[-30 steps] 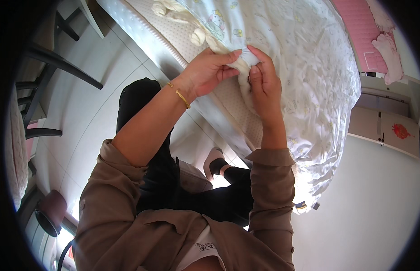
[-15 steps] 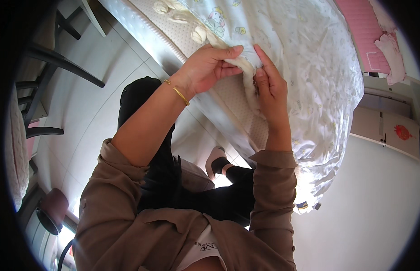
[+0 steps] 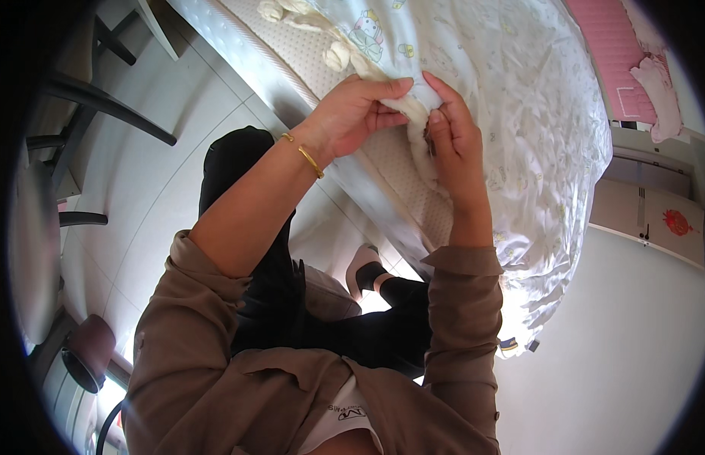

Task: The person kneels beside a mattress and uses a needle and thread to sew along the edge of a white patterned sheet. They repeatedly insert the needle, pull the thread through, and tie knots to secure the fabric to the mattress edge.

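Note:
A light quilt cover (image 3: pixel 512 98) with small cartoon prints spreads over the bed. Along its near edge runs a cream, fluffy quilt edge (image 3: pixel 421 152). My left hand (image 3: pixel 352 114) pinches that edge between thumb and fingers, a gold bangle on its wrist. Just to the right, my right hand (image 3: pixel 459 148) grips the same edge, its index finger raised against the printed cloth and its thumb bent below. Beside the right thumb is a small dark spot that I cannot make out. Bunched cream cloth (image 3: pixel 337 55) lies farther along the edge.
Under the quilt is a dotted beige mattress (image 3: pixel 402 159) with a pale side. Dark chair legs (image 3: pixel 102 98) stand on the tiled floor at left, near a brown bin (image 3: pixel 91 353). A pink cloth (image 3: pixel 621 68) and a pale cabinet (image 3: pixel 648 208) are at far right.
Both hands keep their hold on the edge and have shifted only slightly; the fingers sit a little closer together. The pale thing at the far left rim now looks blurred.

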Available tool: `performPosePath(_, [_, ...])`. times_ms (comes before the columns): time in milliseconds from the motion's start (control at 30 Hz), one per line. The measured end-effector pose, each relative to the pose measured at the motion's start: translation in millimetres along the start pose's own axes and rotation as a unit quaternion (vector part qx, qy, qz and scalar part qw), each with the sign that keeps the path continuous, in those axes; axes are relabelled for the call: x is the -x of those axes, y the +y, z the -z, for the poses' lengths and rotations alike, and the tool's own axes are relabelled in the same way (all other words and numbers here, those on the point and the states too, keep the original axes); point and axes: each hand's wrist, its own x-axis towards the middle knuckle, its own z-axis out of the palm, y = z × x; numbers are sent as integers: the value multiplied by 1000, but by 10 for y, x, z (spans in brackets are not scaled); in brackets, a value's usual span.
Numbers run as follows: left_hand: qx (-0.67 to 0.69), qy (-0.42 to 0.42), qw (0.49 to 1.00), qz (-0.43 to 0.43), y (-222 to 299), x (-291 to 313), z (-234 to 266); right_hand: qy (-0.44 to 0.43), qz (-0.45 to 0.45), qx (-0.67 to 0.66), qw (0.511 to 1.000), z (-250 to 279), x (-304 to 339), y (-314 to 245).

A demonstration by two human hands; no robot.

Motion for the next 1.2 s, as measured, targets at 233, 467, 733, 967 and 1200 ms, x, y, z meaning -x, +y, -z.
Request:
performPosePath(233, [1,4,1000,-1,-1,0,-6,-16,-1,6,1000,45,1,7])
performPosePath(467, [1,9,1000,-7,-47,-14,16,-3,8,12,1000,-11,-17,11])
performPosePath(733, [28,23,999,-23,-101,-20,-10,12,16,43,999,-47,-31,-1])
performPosePath(967, [-17,27,997,-71,-188,-59,-19,12,13,92,996,-56,-18,11])
performPosePath(1200, [29,18,999,-33,-108,-69,9,16,34,29,999,38,76,14])
